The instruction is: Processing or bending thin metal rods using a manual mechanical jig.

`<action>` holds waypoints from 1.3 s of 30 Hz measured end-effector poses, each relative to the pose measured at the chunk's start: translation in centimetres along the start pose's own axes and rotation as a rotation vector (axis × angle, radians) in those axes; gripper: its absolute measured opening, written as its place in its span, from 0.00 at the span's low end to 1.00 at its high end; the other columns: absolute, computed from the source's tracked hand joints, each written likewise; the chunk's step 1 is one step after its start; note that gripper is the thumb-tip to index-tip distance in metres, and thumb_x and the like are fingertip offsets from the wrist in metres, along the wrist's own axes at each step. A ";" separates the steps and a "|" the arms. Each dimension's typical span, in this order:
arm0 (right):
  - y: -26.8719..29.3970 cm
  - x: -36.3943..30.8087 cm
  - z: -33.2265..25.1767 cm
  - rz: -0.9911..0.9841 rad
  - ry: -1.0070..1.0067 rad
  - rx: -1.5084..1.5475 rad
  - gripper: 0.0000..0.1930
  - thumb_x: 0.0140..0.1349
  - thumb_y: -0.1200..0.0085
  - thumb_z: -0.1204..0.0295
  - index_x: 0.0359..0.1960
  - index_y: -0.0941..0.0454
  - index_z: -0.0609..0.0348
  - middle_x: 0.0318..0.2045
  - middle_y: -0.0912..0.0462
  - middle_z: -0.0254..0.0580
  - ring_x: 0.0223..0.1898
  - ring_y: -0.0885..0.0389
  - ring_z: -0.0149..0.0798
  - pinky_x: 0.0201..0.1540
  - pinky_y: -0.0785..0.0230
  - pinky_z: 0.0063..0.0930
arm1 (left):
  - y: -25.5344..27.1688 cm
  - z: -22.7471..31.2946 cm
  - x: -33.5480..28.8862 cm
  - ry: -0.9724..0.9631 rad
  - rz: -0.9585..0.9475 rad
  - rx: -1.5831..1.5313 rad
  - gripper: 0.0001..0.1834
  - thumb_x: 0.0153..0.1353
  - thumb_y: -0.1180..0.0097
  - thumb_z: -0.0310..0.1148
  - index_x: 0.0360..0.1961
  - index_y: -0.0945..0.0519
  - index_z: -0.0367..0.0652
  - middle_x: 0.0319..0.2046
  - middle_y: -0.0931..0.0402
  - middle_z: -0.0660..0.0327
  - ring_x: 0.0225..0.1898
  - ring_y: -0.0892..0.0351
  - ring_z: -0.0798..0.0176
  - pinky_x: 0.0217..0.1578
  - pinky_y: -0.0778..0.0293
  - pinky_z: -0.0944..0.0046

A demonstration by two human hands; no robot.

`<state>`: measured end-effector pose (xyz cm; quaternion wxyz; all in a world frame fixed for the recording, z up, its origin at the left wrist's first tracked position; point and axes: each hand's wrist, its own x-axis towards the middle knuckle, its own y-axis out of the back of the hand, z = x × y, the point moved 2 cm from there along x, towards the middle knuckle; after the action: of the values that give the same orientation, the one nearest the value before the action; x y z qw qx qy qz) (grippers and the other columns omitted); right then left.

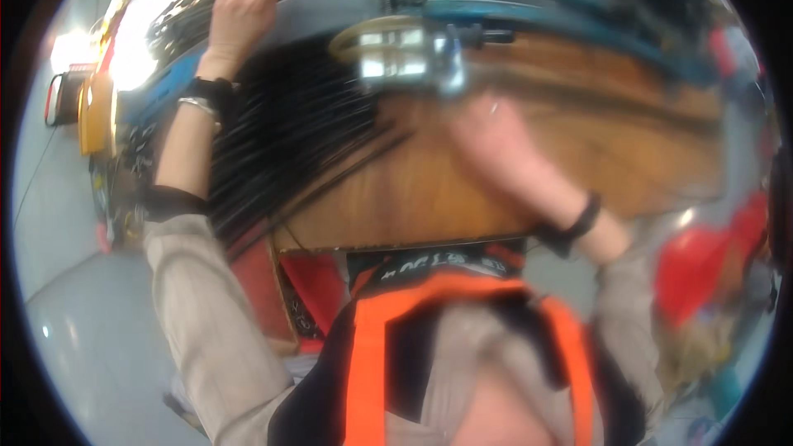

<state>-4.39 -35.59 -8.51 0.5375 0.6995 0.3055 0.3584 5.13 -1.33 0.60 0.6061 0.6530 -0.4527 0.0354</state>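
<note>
While black strips (285,128) cross the wooden tabletop (421,198), grey floor (91,339) shows leftward.

A workshop, judging by the shiny metal device (395,54) toward the wooden tabletop's (372,202) far side and long black strands (285,116) on its left.

Single head view, left fisheye of a worn pair, facing steeply down from above the near side of the flat brown wooden tabletop (396,198). Close range: long thin black strands (285,124) at tabletop's left partly distinguishable. Wearer's orange-strapped black vest (368,355) nearest, below tabletop.
</note>
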 end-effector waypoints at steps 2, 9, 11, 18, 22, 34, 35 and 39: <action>-1.3 0.6 -0.5 -0.018 0.072 0.002 0.14 0.54 0.40 0.69 0.42 0.24 0.56 0.36 0.24 0.44 0.39 0.24 0.45 0.33 0.29 0.40 | 1.7 3.5 -1.3 0.073 0.135 0.318 0.07 0.61 0.43 0.36 0.40 0.23 0.52 0.33 0.23 0.65 0.40 0.24 0.58 0.40 0.33 0.52; -0.4 1.8 -0.8 0.016 -0.107 0.507 0.07 0.60 0.43 0.74 0.38 0.18 0.60 0.33 0.19 0.47 0.36 0.20 0.48 0.37 0.28 0.35 | 6.2 22.3 -13.0 0.640 -0.358 -0.093 0.10 0.53 0.37 0.40 0.29 0.25 0.49 0.30 0.30 0.64 0.33 0.30 0.57 0.35 0.36 0.55; -0.2 1.6 -1.0 -0.064 -0.140 0.643 0.08 0.60 0.42 0.74 0.39 0.17 0.62 0.31 0.18 0.48 0.35 0.19 0.45 0.37 0.28 0.31 | 6.4 24.0 -13.3 0.739 -0.389 -0.068 0.10 0.54 0.38 0.39 0.30 0.25 0.48 0.31 0.30 0.65 0.34 0.29 0.58 0.34 0.35 0.57; -0.6 -1.3 -0.8 0.032 -0.487 1.132 0.09 0.61 0.44 0.77 0.42 0.18 0.67 0.28 0.19 0.47 0.31 0.22 0.31 0.37 0.32 0.24 | 7.8 24.4 -10.1 0.639 -0.242 -0.410 0.07 0.59 0.41 0.36 0.32 0.26 0.47 0.25 0.28 0.61 0.29 0.23 0.57 0.24 0.26 0.57; 0.2 -2.3 -0.5 0.108 -0.520 1.155 0.09 0.61 0.44 0.78 0.41 0.18 0.67 0.28 0.19 0.47 0.31 0.22 0.37 0.37 0.31 0.25 | 8.6 24.3 -9.2 0.617 -0.304 -0.470 0.06 0.62 0.43 0.36 0.33 0.25 0.46 0.22 0.27 0.60 0.25 0.21 0.54 0.22 0.25 0.56; 3.7 -3.3 -2.2 0.288 0.309 0.417 0.32 0.44 0.40 0.80 0.58 0.27 0.64 0.28 0.23 0.41 0.30 0.24 0.44 0.28 0.27 0.32 | 9.5 22.1 -3.8 0.404 -0.867 -0.726 0.06 0.62 0.46 0.35 0.32 0.25 0.45 0.20 0.24 0.52 0.23 0.22 0.43 0.25 0.25 0.47; 3.6 -3.4 -1.7 0.259 0.289 0.464 0.32 0.48 0.40 0.78 0.60 0.30 0.64 0.28 0.23 0.41 0.30 0.24 0.45 0.29 0.27 0.32 | 9.4 22.0 -2.8 0.390 -0.974 -0.659 0.05 0.62 0.46 0.34 0.33 0.24 0.44 0.23 0.23 0.52 0.25 0.21 0.43 0.27 0.24 0.47; 4.3 -5.3 5.3 0.623 0.015 0.472 0.31 0.60 0.38 0.67 0.65 0.33 0.58 0.33 0.20 0.44 0.34 0.20 0.45 0.34 0.24 0.36 | 10.8 20.8 5.4 -0.018 -0.524 -0.490 0.14 0.55 0.48 0.24 0.45 0.23 0.41 0.32 0.25 0.52 0.33 0.22 0.49 0.31 0.24 0.54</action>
<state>-2.74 -43.75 -6.10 0.2249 0.8606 0.1563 0.4293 -8.96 -19.83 6.56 0.7291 0.5825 -0.2706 -0.2365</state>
